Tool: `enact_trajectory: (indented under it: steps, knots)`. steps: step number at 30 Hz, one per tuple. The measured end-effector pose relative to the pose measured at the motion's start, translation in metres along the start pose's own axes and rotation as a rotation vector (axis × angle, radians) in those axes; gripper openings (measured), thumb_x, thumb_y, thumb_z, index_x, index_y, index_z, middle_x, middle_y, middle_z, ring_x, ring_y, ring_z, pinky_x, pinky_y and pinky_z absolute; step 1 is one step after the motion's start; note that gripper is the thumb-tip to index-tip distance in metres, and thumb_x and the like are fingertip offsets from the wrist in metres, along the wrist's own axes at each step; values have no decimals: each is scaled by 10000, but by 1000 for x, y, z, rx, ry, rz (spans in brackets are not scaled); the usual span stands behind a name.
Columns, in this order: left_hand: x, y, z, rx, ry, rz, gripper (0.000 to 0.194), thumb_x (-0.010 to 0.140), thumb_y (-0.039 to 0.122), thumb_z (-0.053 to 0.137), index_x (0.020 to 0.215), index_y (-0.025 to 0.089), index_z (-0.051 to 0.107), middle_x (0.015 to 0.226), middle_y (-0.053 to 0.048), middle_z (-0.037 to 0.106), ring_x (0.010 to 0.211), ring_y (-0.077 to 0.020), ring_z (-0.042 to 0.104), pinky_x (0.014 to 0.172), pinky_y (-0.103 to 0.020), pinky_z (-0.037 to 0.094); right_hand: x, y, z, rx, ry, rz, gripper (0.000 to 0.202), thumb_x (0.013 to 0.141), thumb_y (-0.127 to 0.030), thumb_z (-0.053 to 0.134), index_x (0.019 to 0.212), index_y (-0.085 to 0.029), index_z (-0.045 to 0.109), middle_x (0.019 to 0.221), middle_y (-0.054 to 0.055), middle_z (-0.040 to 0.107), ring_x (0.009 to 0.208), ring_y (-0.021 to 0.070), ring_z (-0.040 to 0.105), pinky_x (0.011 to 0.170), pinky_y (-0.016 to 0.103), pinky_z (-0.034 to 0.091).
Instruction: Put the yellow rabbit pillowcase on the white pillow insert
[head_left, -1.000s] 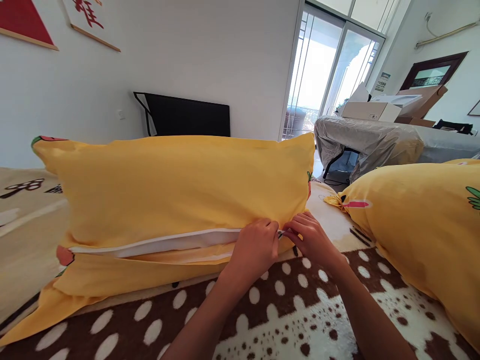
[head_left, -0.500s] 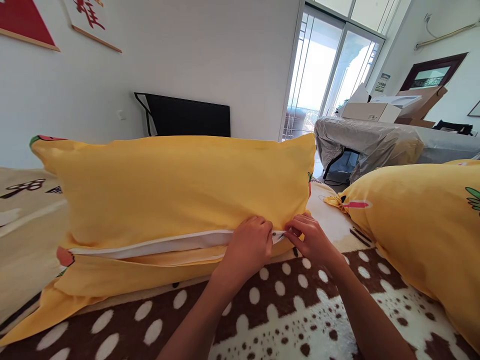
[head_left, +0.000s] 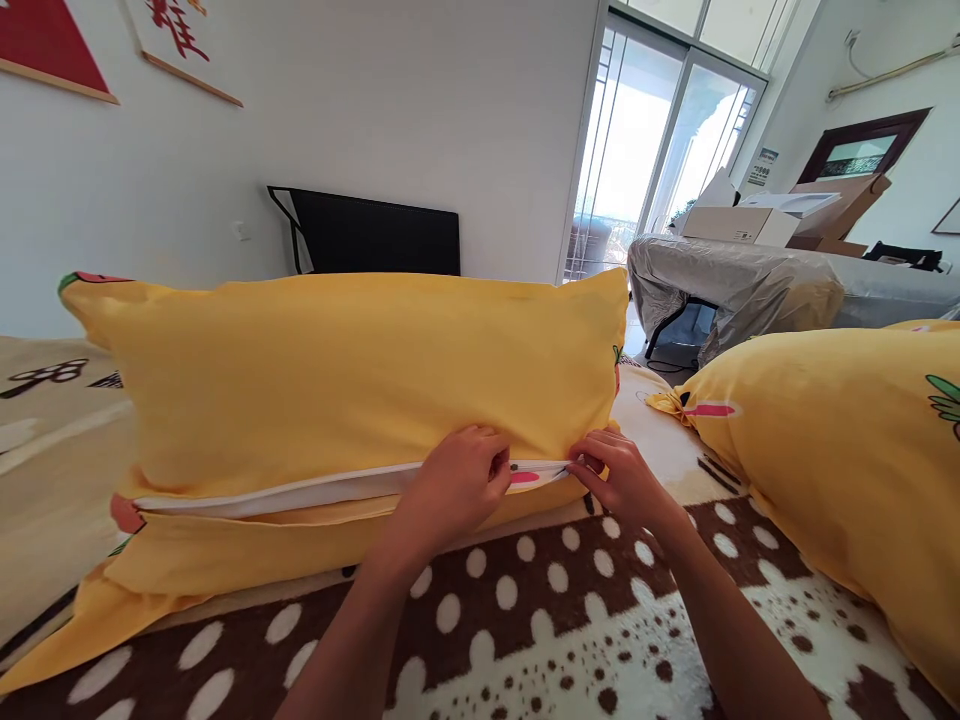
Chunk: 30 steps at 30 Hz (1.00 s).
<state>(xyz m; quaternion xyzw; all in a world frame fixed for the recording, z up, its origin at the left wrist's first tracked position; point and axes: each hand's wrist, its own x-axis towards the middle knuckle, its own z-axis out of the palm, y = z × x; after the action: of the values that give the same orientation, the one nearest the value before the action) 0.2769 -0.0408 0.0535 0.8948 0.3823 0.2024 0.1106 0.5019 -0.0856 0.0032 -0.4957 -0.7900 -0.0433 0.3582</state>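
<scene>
A yellow pillowcase (head_left: 360, 380) with a pillow inside stands on its long side before me, its zipper opening facing me. White inner pillow or lining (head_left: 300, 497) shows in the long gap left of my left hand. My left hand (head_left: 461, 485) is closed at the opening's edge, fingers curled; whether a zipper pull is in them is hidden. My right hand (head_left: 619, 475) pinches the pillowcase near the right end of the opening. Between the hands a white strip with a pink print shows along the seam.
Another yellow pillow (head_left: 840, 440) lies at the right. Beneath is a brown and white spotted blanket (head_left: 570, 610). Behind stand a black panel (head_left: 375, 232) by the wall and a plastic-covered table (head_left: 750, 265) bearing cardboard boxes (head_left: 739, 225).
My left hand has slid left along the opening, away from my right hand, uncovering the pink print. My right hand has stayed in place, pinching the pillowcase.
</scene>
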Motion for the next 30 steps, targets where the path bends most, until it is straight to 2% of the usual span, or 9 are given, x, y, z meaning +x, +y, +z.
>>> enact_trajectory:
  steps: [6, 10, 13, 18, 21, 24, 26, 28, 30]
  knots:
    - [-9, -14, -21, 26, -23, -22, 243, 834, 231, 411, 609, 167, 475, 760, -43, 512, 757, -170, 463, 704, -303, 349, 0, 1, 0, 2, 8, -6, 105, 876, -250, 545, 802, -183, 578, 678, -2, 571, 664, 125, 508, 688, 265, 374]
    - [-15, -15, -31, -10, -68, 73, 225, 834, 227, 392, 633, 169, 476, 866, -52, 531, 829, -168, 480, 814, -302, 363, 0, 0, -2, 3, 23, -21, 106, 875, -254, 555, 801, -183, 581, 662, -8, 561, 651, 120, 503, 676, 260, 375]
    - [-22, -22, -38, 1, -62, 77, 219, 838, 233, 378, 656, 173, 484, 914, -50, 544, 860, -165, 494, 828, -297, 357, 0, 0, -3, 3, 18, -32, 111, 881, -255, 551, 803, -182, 581, 667, -7, 560, 654, 119, 501, 689, 269, 376]
    - [-35, -33, -47, 62, -36, 21, 215, 834, 215, 369, 681, 173, 514, 819, -33, 556, 730, -144, 493, 727, -291, 341, 0, -1, -1, -5, 14, -30, 95, 878, -228, 544, 801, -182, 574, 718, 13, 567, 699, 139, 504, 703, 291, 388]
    - [-37, -31, -48, 30, -37, -40, 163, 784, 167, 393, 640, 173, 467, 695, -20, 534, 636, -138, 462, 621, -277, 313, -1, -7, 4, -68, 48, -41, 47, 852, -180, 540, 810, -187, 561, 848, 50, 581, 826, 179, 518, 757, 326, 403]
    - [-38, -26, -48, 47, -5, -50, 133, 729, 131, 411, 606, 172, 443, 656, -25, 541, 622, -143, 466, 598, -272, 301, 0, -25, 10, -145, 93, -69, 84, 813, -120, 527, 858, -189, 542, 1021, 80, 581, 966, 215, 510, 859, 387, 381]
    - [-40, -24, -48, 77, 3, -25, 126, 709, 121, 414, 596, 170, 441, 646, -30, 549, 613, -145, 467, 586, -270, 291, 7, -46, 15, -153, 84, -93, 153, 807, -113, 526, 938, -190, 538, 1081, 89, 584, 1016, 220, 507, 888, 393, 370]
    - [-42, -23, -48, 87, 3, -3, 121, 701, 121, 420, 592, 169, 442, 632, -28, 553, 600, -142, 465, 574, -267, 280, 21, -71, 21, -181, 15, -133, 180, 811, -130, 536, 982, -187, 545, 1045, 86, 607, 987, 211, 527, 867, 372, 378]
    - [-45, -24, -49, 83, 12, 12, 136, 716, 136, 420, 586, 168, 447, 623, -28, 557, 588, -139, 463, 567, -268, 271, 42, -97, 25, -269, -112, -179, 121, 800, -147, 555, 917, -176, 572, 936, 72, 633, 886, 200, 558, 812, 350, 384]
